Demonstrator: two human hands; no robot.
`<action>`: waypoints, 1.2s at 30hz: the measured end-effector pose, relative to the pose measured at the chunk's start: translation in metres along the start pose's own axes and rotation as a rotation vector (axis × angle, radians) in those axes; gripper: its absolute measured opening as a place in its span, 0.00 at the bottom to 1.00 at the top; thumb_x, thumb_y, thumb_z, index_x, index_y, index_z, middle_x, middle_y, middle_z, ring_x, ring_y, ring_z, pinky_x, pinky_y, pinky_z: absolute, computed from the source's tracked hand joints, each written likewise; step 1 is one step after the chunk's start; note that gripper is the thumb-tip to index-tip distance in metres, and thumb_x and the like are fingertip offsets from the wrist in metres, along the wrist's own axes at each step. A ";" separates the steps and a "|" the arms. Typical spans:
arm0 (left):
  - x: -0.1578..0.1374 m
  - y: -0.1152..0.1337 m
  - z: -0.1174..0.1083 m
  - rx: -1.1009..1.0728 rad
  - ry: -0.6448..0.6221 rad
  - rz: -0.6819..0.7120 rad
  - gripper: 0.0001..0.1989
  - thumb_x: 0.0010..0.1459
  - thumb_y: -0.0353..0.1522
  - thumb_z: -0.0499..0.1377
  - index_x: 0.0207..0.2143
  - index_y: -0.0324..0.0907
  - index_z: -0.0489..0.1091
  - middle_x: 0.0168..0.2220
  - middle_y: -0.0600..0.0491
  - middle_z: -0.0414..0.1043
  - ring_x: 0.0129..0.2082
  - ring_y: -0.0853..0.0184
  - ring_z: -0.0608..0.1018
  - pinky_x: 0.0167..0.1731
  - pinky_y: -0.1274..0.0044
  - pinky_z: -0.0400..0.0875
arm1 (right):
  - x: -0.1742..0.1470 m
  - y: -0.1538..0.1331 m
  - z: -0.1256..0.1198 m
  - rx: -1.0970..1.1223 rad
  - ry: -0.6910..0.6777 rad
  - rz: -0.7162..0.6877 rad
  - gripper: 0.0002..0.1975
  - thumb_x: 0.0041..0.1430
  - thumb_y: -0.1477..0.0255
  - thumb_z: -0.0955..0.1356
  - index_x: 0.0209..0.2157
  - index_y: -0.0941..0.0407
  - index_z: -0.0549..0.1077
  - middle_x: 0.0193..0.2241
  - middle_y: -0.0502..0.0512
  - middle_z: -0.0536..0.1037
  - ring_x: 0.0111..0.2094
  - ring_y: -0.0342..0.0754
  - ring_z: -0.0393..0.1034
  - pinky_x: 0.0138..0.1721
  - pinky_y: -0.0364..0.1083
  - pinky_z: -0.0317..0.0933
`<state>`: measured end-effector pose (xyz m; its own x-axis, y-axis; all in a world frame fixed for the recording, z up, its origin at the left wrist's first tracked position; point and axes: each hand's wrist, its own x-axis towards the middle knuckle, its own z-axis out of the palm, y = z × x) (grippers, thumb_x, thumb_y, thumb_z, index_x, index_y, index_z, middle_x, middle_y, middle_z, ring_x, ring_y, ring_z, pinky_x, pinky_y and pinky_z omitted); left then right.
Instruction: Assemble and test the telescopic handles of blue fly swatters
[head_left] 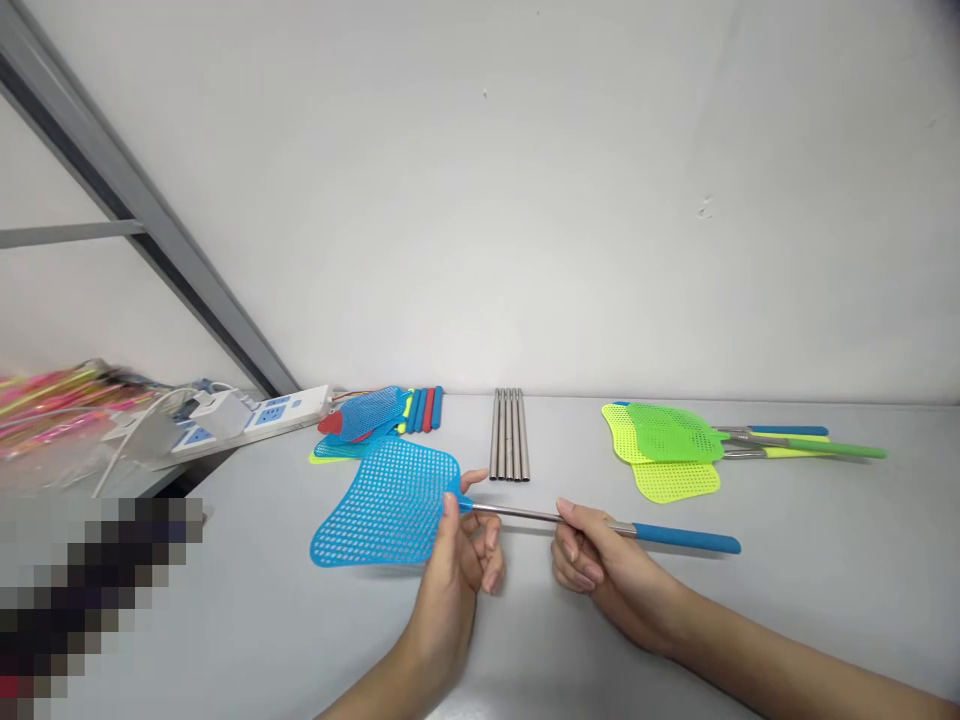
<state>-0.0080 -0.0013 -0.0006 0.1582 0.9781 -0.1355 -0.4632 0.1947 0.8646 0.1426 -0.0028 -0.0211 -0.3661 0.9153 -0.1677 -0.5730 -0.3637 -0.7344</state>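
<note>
A blue fly swatter (pixel 390 505) with a metal rod and a blue grip is held level above the grey table by both hands. My left hand (pixel 461 555) pinches it where the mesh head meets the rod, thumb on top. Around the rod, close to the blue grip, the fingers of my right hand (pixel 589 550) are closed. Behind the hands, several metal tubes (pixel 509 435) lie side by side. To the left are loose swatter heads (pixel 371 415) in blue, red and yellow, beside several coloured grips (pixel 426 410).
Swatters with handles, a green one (pixel 671 435) on top, lie overlapping at the right. A white power strip (pixel 281 410) with plugs and cables sits at the back left, near a bag of colourful sticks (pixel 60 410). The white wall (pixel 525 250) bounds the table.
</note>
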 end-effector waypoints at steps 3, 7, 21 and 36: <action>0.000 0.001 -0.001 0.053 0.079 0.026 0.20 0.57 0.46 0.46 0.47 0.45 0.59 0.20 0.61 0.56 0.13 0.79 0.57 0.16 0.84 0.53 | -0.001 0.001 0.001 -0.040 -0.003 -0.022 0.20 0.57 0.65 0.62 0.15 0.59 0.63 0.08 0.42 0.53 0.14 0.37 0.44 0.20 0.42 0.39; -0.001 0.001 -0.001 0.092 0.051 -0.002 0.20 0.58 0.45 0.46 0.49 0.45 0.58 0.20 0.60 0.58 0.14 0.79 0.57 0.17 0.84 0.53 | -0.003 0.001 0.001 -0.043 0.020 -0.049 0.21 0.55 0.65 0.64 0.13 0.59 0.61 0.07 0.41 0.51 0.13 0.36 0.44 0.19 0.42 0.38; -0.003 -0.003 0.000 0.098 -0.035 -0.002 0.20 0.58 0.46 0.46 0.47 0.44 0.59 0.18 0.60 0.61 0.14 0.77 0.59 0.17 0.83 0.53 | -0.005 0.000 0.002 -0.022 0.049 -0.051 0.22 0.55 0.65 0.65 0.11 0.58 0.60 0.05 0.41 0.50 0.12 0.37 0.42 0.20 0.43 0.38; -0.002 -0.011 -0.001 0.233 -0.314 -0.162 0.22 0.55 0.47 0.49 0.38 0.37 0.65 0.16 0.56 0.64 0.13 0.74 0.63 0.16 0.81 0.56 | -0.008 0.004 0.002 -0.328 -0.005 -0.011 0.25 0.54 0.56 0.61 0.12 0.58 0.63 0.07 0.43 0.54 0.13 0.38 0.47 0.20 0.42 0.40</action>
<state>-0.0045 -0.0055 -0.0101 0.4872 0.8592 -0.1563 -0.2066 0.2874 0.9353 0.1417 -0.0117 -0.0213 -0.3650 0.9178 -0.1560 -0.3109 -0.2781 -0.9089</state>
